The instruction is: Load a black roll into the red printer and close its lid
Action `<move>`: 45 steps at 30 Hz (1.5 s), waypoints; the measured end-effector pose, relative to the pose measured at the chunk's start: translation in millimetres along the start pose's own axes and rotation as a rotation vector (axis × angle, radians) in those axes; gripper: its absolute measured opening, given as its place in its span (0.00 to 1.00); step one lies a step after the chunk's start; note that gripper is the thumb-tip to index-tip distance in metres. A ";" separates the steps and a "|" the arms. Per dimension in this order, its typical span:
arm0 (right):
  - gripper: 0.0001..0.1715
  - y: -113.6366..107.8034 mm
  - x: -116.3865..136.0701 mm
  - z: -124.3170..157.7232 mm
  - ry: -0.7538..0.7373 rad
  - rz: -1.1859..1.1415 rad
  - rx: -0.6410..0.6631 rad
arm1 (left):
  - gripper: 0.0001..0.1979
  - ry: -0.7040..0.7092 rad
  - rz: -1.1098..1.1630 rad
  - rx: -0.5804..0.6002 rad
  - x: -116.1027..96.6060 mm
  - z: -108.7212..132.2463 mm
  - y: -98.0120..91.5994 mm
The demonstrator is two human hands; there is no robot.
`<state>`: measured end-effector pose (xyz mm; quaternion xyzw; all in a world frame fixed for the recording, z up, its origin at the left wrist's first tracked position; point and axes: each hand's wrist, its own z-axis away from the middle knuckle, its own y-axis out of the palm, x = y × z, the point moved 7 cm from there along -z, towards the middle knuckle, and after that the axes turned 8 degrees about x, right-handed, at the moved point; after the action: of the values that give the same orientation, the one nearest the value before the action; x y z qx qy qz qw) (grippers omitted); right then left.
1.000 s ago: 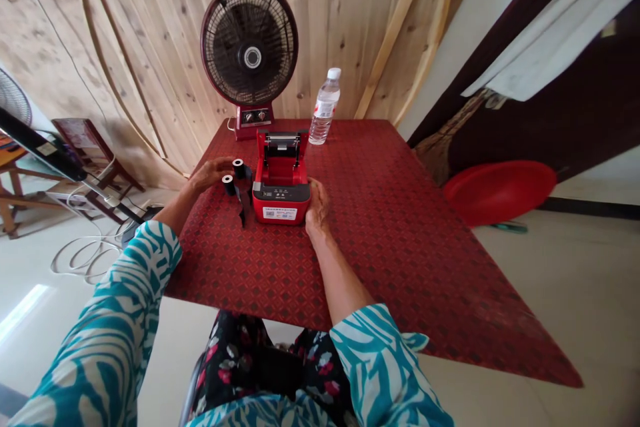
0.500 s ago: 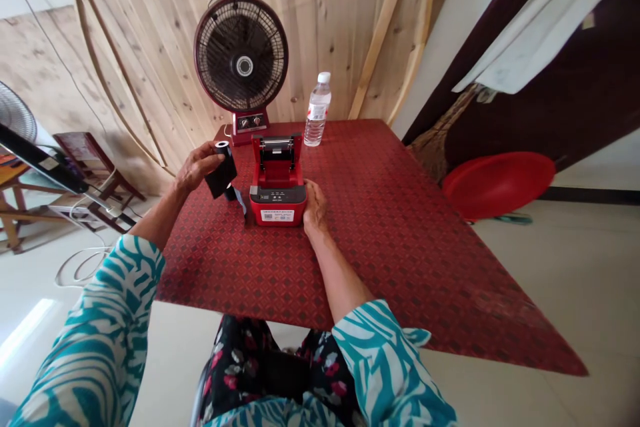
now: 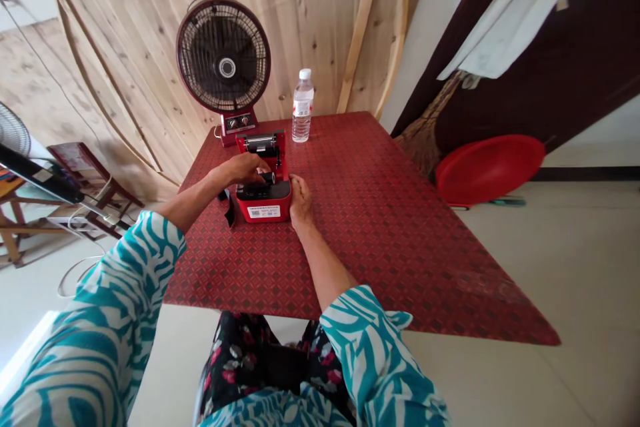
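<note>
A small red and black printer point(image 3: 263, 211) stands on the table with its lid point(image 3: 261, 144) raised at the back. My left hand point(image 3: 246, 168) reaches over it from the left, fingers closed round a black roll point(image 3: 269, 178). The roll lies sideways at the printer's opening, its pale core facing right; how deep it sits is hidden by my fingers. Against the printer's right side, my right hand point(image 3: 301, 200) is curled and steadies it, some fingertips out of sight. A dark, bent strip point(image 3: 229, 212) is on the table just left of the printer.
A red-patterned cloth covers the table point(image 3: 380, 240). Behind the printer stand a round fan point(image 3: 225, 67) and a water bottle point(image 3: 302, 110). A broom point(image 3: 425, 133) and a red basin point(image 3: 493, 170) are beyond the table's right edge. A chair point(image 3: 93, 177) is at left.
My left hand has carried the black roll rightwards from beside the printer to over its opening, turning it from upright to sideways. My right hand stays at the printer's side. The view has shifted slightly.
</note>
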<state>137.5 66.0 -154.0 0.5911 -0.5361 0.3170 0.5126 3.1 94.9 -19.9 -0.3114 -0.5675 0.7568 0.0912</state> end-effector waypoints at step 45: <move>0.30 5.2 60.8 -38.1 -0.181 0.258 0.170 | 0.15 0.213 -0.208 -0.927 -13.8 110.6 38.8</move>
<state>152.8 83.8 -86.0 0.5848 -0.6228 0.3697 0.3654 -41.3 -13.8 -32.4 -0.3367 -0.8604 0.3750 0.0756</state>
